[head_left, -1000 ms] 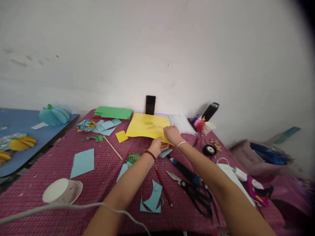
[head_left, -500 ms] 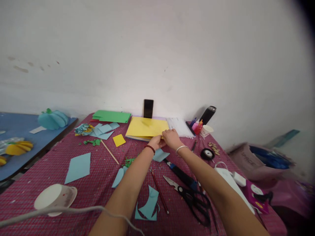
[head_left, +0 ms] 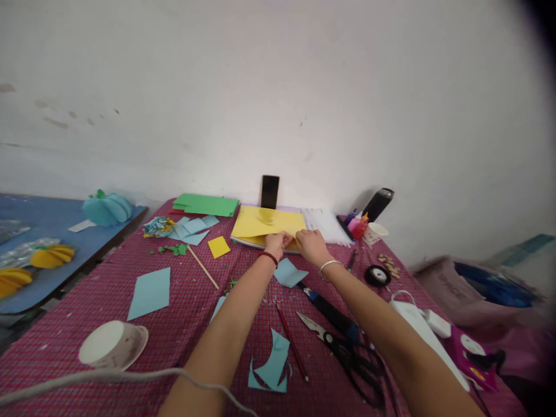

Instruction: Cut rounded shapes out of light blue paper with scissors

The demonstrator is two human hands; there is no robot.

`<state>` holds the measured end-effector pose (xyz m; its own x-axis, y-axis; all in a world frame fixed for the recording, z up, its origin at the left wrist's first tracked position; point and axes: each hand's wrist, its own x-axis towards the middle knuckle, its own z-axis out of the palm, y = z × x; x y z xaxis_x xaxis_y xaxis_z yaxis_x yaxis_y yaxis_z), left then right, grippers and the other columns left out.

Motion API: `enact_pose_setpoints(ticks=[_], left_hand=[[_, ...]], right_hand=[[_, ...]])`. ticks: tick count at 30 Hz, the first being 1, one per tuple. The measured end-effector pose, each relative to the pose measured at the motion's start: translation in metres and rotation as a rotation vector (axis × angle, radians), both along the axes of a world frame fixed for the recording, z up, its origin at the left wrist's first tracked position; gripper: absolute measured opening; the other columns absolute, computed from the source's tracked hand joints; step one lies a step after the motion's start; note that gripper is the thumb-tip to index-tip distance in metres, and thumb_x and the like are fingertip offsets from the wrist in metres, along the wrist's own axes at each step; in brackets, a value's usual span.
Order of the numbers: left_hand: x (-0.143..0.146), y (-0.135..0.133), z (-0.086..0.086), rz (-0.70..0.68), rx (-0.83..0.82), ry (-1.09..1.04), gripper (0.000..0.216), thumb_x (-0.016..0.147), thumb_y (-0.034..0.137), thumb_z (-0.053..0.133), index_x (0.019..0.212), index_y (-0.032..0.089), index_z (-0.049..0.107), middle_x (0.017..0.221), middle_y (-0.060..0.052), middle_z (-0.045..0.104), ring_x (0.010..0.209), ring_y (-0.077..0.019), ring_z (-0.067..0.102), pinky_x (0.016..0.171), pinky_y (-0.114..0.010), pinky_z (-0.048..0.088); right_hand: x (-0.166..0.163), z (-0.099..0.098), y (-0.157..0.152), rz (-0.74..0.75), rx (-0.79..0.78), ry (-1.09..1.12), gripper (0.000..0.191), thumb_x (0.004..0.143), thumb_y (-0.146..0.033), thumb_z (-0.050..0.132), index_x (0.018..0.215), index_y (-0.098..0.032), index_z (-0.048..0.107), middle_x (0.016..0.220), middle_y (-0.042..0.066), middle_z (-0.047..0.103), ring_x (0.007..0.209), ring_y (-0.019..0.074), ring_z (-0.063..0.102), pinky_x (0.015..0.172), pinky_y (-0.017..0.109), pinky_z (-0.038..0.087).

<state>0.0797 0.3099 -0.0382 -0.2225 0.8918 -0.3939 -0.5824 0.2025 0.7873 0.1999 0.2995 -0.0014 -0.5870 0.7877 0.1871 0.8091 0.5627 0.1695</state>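
Both of my hands reach to the near edge of a stack of yellow paper sheets [head_left: 264, 222] lying at the far side of the red checked table [head_left: 182, 313]. My left hand [head_left: 277, 244], with a dark bead bracelet, pinches the front edge of the top yellow sheet. My right hand [head_left: 311, 245], with a silver bangle, rests curled on the same edge just to the right. A folded light blue paper piece [head_left: 290, 272] lies right below the hands.
Black scissors [head_left: 347, 353], a red pencil [head_left: 292, 341] and a blue cutout [head_left: 271, 364] lie near my arms. Green sheets [head_left: 206, 204], a phone [head_left: 270, 191], a flask [head_left: 377, 204], glue bottles [head_left: 358, 225], a tape roll [head_left: 377, 275], a tipped cup [head_left: 113, 344], a wooden stick [head_left: 203, 267].
My left hand has moved up from the blue piece to the yellow stack's edge and closed on it. My right hand has slid down to the same near edge.
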Motion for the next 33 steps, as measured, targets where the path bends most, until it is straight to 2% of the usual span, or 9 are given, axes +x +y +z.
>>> enact_pose_setpoints(ticks=[6, 8, 10, 12, 15, 18, 21, 26, 33], left_hand=[[-0.029, -0.005, 0.008, -0.263, 0.101, 0.250, 0.033, 0.088, 0.032, 0.056, 0.116, 0.014, 0.056, 0.114, -0.010, 0.059, 0.096, -0.0203, 0.061, 0.080, -0.040, 0.053], [-0.042, -0.007, 0.010, -0.374, 0.152, 0.425, 0.017, 0.082, 0.019, 0.062, 0.097, 0.011, 0.064, 0.094, -0.010, 0.066, 0.084, -0.0185, 0.063, 0.078, -0.036, 0.053], [-0.053, -0.008, 0.013, -0.458, 0.227, 0.637, 0.014, 0.071, 0.007, 0.066, 0.083, 0.014, 0.067, 0.084, -0.008, 0.068, 0.086, -0.0201, 0.063, 0.085, -0.035, 0.050], [-0.063, -0.009, 0.015, -0.536, 0.302, 0.853, 0.022, 0.062, 0.002, 0.066, 0.077, 0.018, 0.068, 0.090, -0.007, 0.070, 0.098, -0.0231, 0.061, 0.096, -0.036, 0.044], [-0.071, -0.010, 0.017, -0.632, 0.393, 1.153, 0.030, 0.060, 0.005, 0.067, 0.087, 0.020, 0.069, 0.109, -0.007, 0.068, 0.112, -0.0258, 0.055, 0.105, -0.036, 0.035], [-0.076, -0.010, 0.017, -0.696, 0.439, 1.413, 0.027, 0.066, 0.010, 0.064, 0.092, 0.019, 0.067, 0.115, -0.011, 0.066, 0.113, -0.0272, 0.055, 0.103, -0.037, 0.035], [-0.081, -0.010, 0.016, -0.748, 0.455, 1.623, 0.016, 0.074, 0.015, 0.060, 0.089, 0.018, 0.065, 0.106, -0.014, 0.068, 0.105, -0.0272, 0.060, 0.096, -0.039, 0.040], [-0.086, -0.010, 0.014, -0.842, 0.485, 1.837, 0.010, 0.079, 0.019, 0.055, 0.082, 0.016, 0.064, 0.097, -0.015, 0.067, 0.094, -0.0273, 0.063, 0.088, -0.038, 0.043], [-0.090, -0.006, 0.014, -0.916, 0.539, 1.915, 0.018, 0.082, 0.018, 0.048, 0.082, 0.015, 0.066, 0.088, -0.017, 0.068, 0.085, -0.0286, 0.064, 0.081, -0.038, 0.045]], right_hand=[[0.017, -0.012, 0.010, -0.071, -0.044, 0.077, 0.025, 0.089, -0.024, 0.050, 0.111, -0.015, 0.057, 0.108, 0.013, 0.061, 0.099, 0.0255, 0.057, 0.081, 0.034, 0.036], [0.024, -0.016, 0.016, -0.071, -0.075, 0.106, 0.026, 0.088, -0.023, 0.052, 0.113, -0.015, 0.057, 0.109, 0.013, 0.060, 0.099, 0.0249, 0.057, 0.081, 0.034, 0.037], [0.029, -0.021, 0.024, -0.051, -0.111, 0.145, 0.029, 0.087, -0.026, 0.056, 0.114, -0.016, 0.058, 0.111, 0.012, 0.060, 0.100, 0.0236, 0.056, 0.083, 0.032, 0.038], [0.031, -0.026, 0.033, -0.015, -0.150, 0.188, 0.031, 0.085, -0.029, 0.060, 0.114, -0.016, 0.059, 0.112, 0.011, 0.059, 0.102, 0.0215, 0.056, 0.084, 0.030, 0.039], [0.032, -0.032, 0.045, 0.028, -0.194, 0.251, 0.025, 0.087, -0.025, 0.058, 0.110, -0.016, 0.063, 0.110, 0.009, 0.060, 0.102, 0.0177, 0.056, 0.087, 0.027, 0.039], [0.031, -0.036, 0.053, 0.055, -0.211, 0.300, 0.021, 0.089, -0.017, 0.052, 0.106, -0.015, 0.064, 0.107, 0.008, 0.062, 0.100, 0.0153, 0.057, 0.087, 0.025, 0.039], [0.029, -0.037, 0.055, 0.075, -0.208, 0.324, 0.021, 0.089, -0.014, 0.051, 0.105, -0.015, 0.065, 0.106, 0.007, 0.063, 0.101, 0.0162, 0.057, 0.087, 0.026, 0.039], [0.022, -0.036, 0.050, 0.131, -0.225, 0.330, 0.018, 0.090, -0.022, 0.053, 0.103, -0.017, 0.065, 0.103, 0.007, 0.063, 0.097, 0.0162, 0.058, 0.083, 0.026, 0.039], [0.007, -0.033, 0.042, 0.223, -0.233, 0.292, 0.024, 0.087, -0.028, 0.059, 0.108, -0.016, 0.061, 0.106, 0.008, 0.060, 0.099, 0.0180, 0.055, 0.086, 0.028, 0.039]])
